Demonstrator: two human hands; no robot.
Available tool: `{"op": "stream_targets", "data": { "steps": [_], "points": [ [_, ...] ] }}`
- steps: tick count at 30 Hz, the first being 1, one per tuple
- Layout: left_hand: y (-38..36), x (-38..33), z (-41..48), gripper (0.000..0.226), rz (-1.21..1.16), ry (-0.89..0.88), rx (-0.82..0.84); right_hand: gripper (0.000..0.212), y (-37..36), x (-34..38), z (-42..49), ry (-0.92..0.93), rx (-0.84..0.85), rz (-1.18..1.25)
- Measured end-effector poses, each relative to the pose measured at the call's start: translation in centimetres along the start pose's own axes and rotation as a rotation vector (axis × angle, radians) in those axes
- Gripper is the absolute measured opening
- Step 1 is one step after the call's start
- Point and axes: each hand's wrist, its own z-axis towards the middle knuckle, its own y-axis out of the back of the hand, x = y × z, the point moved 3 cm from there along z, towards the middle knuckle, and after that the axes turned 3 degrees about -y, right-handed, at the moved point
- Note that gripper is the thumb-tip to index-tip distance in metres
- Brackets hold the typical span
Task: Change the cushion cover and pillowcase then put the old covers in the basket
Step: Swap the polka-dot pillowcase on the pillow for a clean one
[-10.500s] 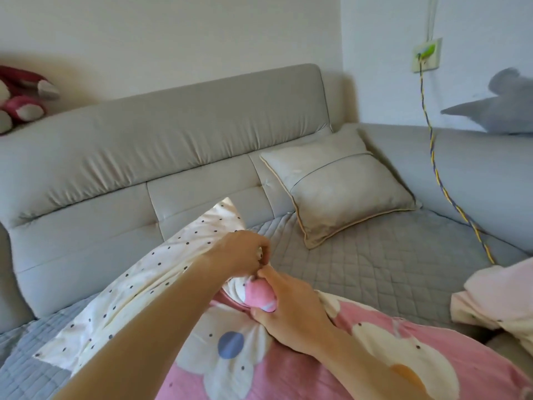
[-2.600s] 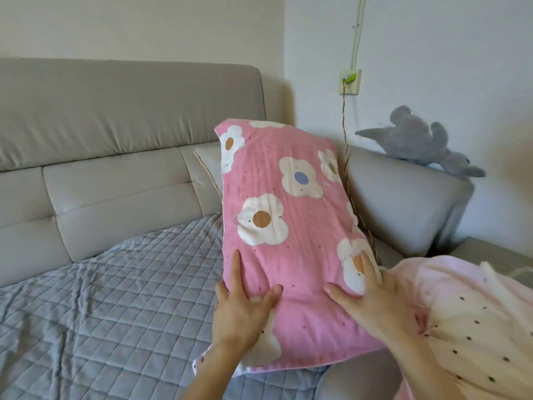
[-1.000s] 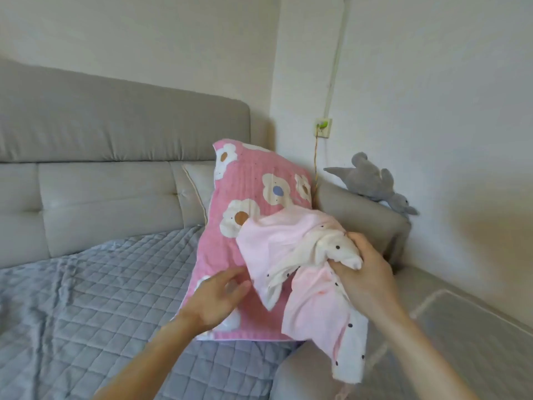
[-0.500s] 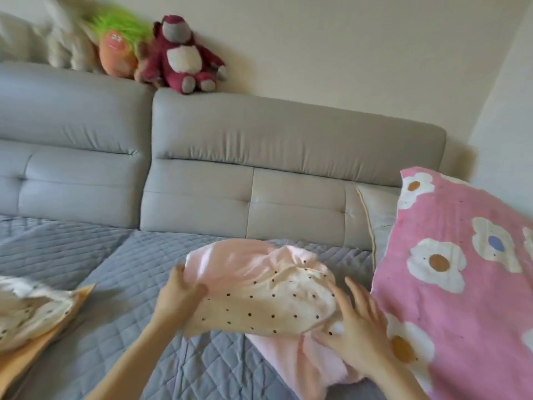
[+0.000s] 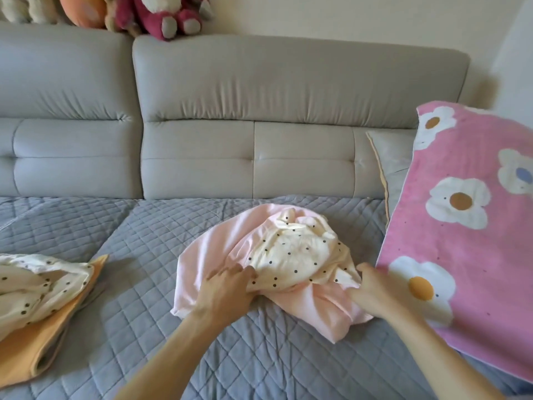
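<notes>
At the far left edge a crumpled cream cloth with dark dots (image 5: 37,281) lies on top of a flat orange fabric cover (image 5: 31,353), both resting on the grey quilted mat (image 5: 138,298) that covers the sofa seat. Above them, on top of the pale grey padded sofa backrest (image 5: 288,90), sit an orange plush toy (image 5: 83,10) and a dark red plush toy (image 5: 164,13), both cut off by the upper edge.

In the middle of the mat lies the old cover, a bunched pale pink cloth with a cream dotted side (image 5: 294,255) turned up on top. The left hand (image 5: 225,293) rests on its left part, fingers (image 5: 230,272) straight and close together, flat on the pink cloth with the tips at the edge of the cream fold. The right hand (image 5: 375,295) touches the cover's right end. Its thumb lies beside the cream fold, but its fingers are buried in the cloth, so I cannot tell whether they pinch it.

At the right a pink pillow printed with white flowers (image 5: 461,255) stands tilted, leaning against a grey cushion with beige piping (image 5: 395,166) propped on the backrest. The pillow's lower edge is just beside the right hand.
</notes>
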Motion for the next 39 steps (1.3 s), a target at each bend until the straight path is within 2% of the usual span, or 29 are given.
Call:
{"op": "stream_targets", "data": {
  "steps": [2, 3, 4, 6, 8, 10, 11, 14, 16, 17, 18, 20, 23, 25, 26, 28, 30, 31, 32, 34, 35, 37, 38, 39],
  "points": [
    [2.1, 0.9, 0.6, 0.023, -0.192, 0.09, -0.16, 0.022, 1.2, -0.4, -0.2, -0.031, -0.049, 0.108],
    [3.3, 1.8, 0.9, 0.014, -0.342, 0.159, -0.26, 0.017, 2.4, -0.7, -0.2, -0.053, -0.139, 0.224],
    [4.7, 2.9, 0.9, 0.012, -0.505, 0.24, -0.375, 0.011, 3.7, -1.1, -0.3, -0.073, -0.259, 0.341],
    [7.6, 5.4, 0.7, 0.02, -0.76, 0.423, -0.619, 0.014, 6.8, -2.1, -0.8, -0.148, -0.474, 0.591],
    [10.0, 8.4, 0.5, 0.019, -0.784, 0.556, -0.761, 0.019, 9.1, -3.2, -1.0, -0.196, -0.607, 0.81],
    [11.4, 11.9, 1.0, 0.02, -0.641, 0.669, -0.732, 0.023, 9.6, -4.1, -1.1, -0.233, -0.627, 0.851],
    [11.6, 13.7, 1.6, 0.022, -0.55, 0.691, -0.658, 0.026, 9.5, -4.4, -1.1, -0.237, -0.591, 0.828],
    [10.9, 16.0, 2.8, 0.025, -0.242, 0.589, -0.27, 0.022, 8.3, -4.1, -1.4, -0.193, -0.379, 0.657],
    [9.3, 15.1, 2.8, 0.044, -0.169, 0.482, -0.086, 0.024, 8.0, -3.1, -1.8, -0.137, -0.252, 0.51],
    [8.3, 13.9, 2.6, 0.057, -0.136, 0.432, -0.046, 0.029, 8.0, -2.5, -2.2, -0.108, -0.243, 0.45],
    [7.6, 12.1, 2.3, 0.067, -0.096, 0.366, -0.04, 0.041, 7.9, -1.9, -2.5, -0.072, -0.274, 0.418],
    [6.5, 7.8, 1.6, 0.074, -0.046, 0.194, -0.05, 0.071, 7.7, -0.7, -2.9, 0.044, -0.349, 0.395],
    [3.9, 1.7, -0.2, 0.085, -0.098, -0.085, 0.025, 0.101, 6.6, 0.4, -3.2, 0.18, -0.26, 0.165],
    [1.7, -1.1, -1.7, 0.103, -0.011, -0.267, 0.09, 0.11, 5.3, 0.4, -3.4, 0.21, -0.154, -0.084],
    [0.7, -1.9, -2.4, 0.105, 0.065, -0.356, 0.095, 0.111, 4.7, 0.0, -3.3, 0.192, -0.132, -0.158],
    [0.3, -2.5, -2.6, 0.084, 0.14, -0.537, -0.015, 0.1, 4.5, -0.9, -2.8, 0.113, -0.169, -0.196],
    [2.0, -1.3, -0.8, 0.054, 0.104, -0.581, -0.266, 0.057, 6.0, -1.5, -2.6, 0.108, -0.342, -0.058],
    [3.9, -0.5, 0.5, 0.044, 0.094, -0.507, -0.385, 0.033, 6.9, -1.8, -2.5, 0.109, -0.424, 0.118],
    [6.4, 0.4, 1.9, 0.04, 0.047, -0.385, -0.471, 0.016, 7.8, -1.8, -2.5, 0.103, -0.433, 0.338],
    [11.2, 2.6, 4.6, 0.037, -0.144, -0.081, -0.558, 0.017, 9.1, -1.6, -2.5, 0.098, -0.372, 0.791],
    [13.2, 3.4, 5.8, 0.035, -0.151, 0.038, -0.547, 0.018, 9.7, -1.2, -2.8, 0.081, -0.326, 0.975],
    [14.8, 3.4, 7.2, 0.046, 0.069, 0.182, -0.337, 0.016, 10.1, -0.5, -3.3, 0.07, -0.245, 1.113],
    [14.6, 2.4, 7.2, 0.059, 0.132, 0.178, -0.219, 0.016, 10.0, -0.2, -3.5, 0.069, -0.204, 1.101],
    [13.8, 1.0, 7.0, 0.067, 0.14, 0.102, -0.169, 0.017, 9.8, 0.1, -3.7, 0.058, -0.166, 1.07]
  ]
}}
